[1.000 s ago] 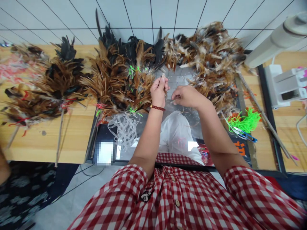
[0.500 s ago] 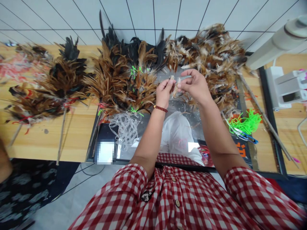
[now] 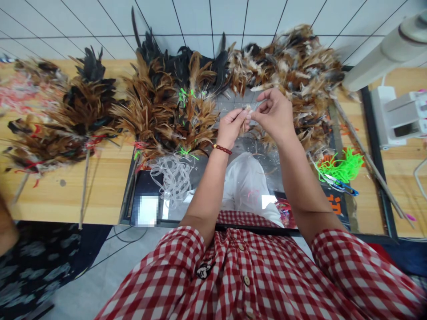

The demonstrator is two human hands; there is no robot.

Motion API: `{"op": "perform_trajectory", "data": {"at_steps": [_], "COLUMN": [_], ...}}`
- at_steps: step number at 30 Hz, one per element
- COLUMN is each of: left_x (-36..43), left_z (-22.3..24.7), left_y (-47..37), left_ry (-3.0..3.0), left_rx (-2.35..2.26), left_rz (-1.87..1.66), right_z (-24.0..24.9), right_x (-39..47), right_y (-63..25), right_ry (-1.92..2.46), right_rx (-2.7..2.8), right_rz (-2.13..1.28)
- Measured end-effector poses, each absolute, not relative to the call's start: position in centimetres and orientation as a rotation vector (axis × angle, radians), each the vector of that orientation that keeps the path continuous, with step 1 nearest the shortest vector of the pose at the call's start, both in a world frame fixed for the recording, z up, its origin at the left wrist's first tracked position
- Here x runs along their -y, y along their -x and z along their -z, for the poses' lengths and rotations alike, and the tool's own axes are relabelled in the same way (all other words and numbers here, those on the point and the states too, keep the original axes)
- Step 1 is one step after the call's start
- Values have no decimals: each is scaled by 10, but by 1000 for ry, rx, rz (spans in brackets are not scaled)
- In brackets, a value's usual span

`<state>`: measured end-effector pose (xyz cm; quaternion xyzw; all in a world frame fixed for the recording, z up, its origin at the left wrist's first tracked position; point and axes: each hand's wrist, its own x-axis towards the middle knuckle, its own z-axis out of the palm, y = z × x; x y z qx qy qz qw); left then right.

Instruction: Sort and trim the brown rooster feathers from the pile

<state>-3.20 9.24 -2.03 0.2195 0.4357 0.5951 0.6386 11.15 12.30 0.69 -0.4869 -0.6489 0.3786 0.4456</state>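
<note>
My left hand [image 3: 232, 127], with a beaded bracelet at the wrist, is closed in a pinch on a small bundle of brown feathers [image 3: 247, 108] whose pale ends stick up above the thumb. Against it comes my right hand [image 3: 276, 114], thumb and forefinger pressed together at the bundle, other fingers curled loosely above. What lies in the right pinch is hidden. Both hands are above the dark glossy work surface [image 3: 271, 164]. A big pile of loose brown and cream feathers [image 3: 310, 89] lies beyond and to the right of them.
Tied feather bunches [image 3: 150, 93] stand left of my hands. Clear strips [image 3: 171, 175] lie nearer me. Green strings [image 3: 343, 166] and blue-handled scissors [image 3: 340, 184] lie on the right, by a long stick [image 3: 370, 160]. Feather dusters [image 3: 88, 106] rest farther left, near another person's arm [image 3: 7, 226].
My right hand has brought the feather it was pinching against the feathers in my left hand. The fingertips of both hands now meet. The view has shifted slightly.
</note>
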Motion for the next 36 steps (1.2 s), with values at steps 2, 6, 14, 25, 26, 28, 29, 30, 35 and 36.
{"op": "perform_trajectory", "data": {"at_steps": [2, 6, 14, 25, 26, 28, 29, 30, 35, 36], "left_x": [-91, -89, -87, -83, -82, -83, -83, -84, -93, -96], "left_z": [18, 14, 12, 13, 13, 15, 16, 18, 31, 33], "left_y": [32, 33, 35, 37, 37, 35, 34, 33, 35, 38], "left_ry": [-557, -627, -681, -772, -789, -805, -808, -810, -817, -801], "left_rx": [-1042, -1063, -974, -809, -796, -782, -779, -776, -853, -883], "left_rz": [-1357, -1367, -1307, -1250, -1231, -1200, -1191, -1190, -1341, -1396], "right_z": [-13, -27, -26, -24, -23, -20, -18, -16, -11, -11], "right_x": [-120, -113, -112, -117, -117, -118, -118, -118, -119, -119], "right_y": [-110, -108, -109, -117, -116, -113, -111, -109, -105, -106], "right_ry": [1197, 1156, 1172, 925, 925, 939, 957, 980, 1106, 1152], "right_rx": [1602, 1612, 1694, 1688, 1698, 1703, 1702, 1705, 1805, 1857], "right_rz": [-923, -1000, -942, -1215, -1195, -1135, -1094, -1046, -790, -749]}}
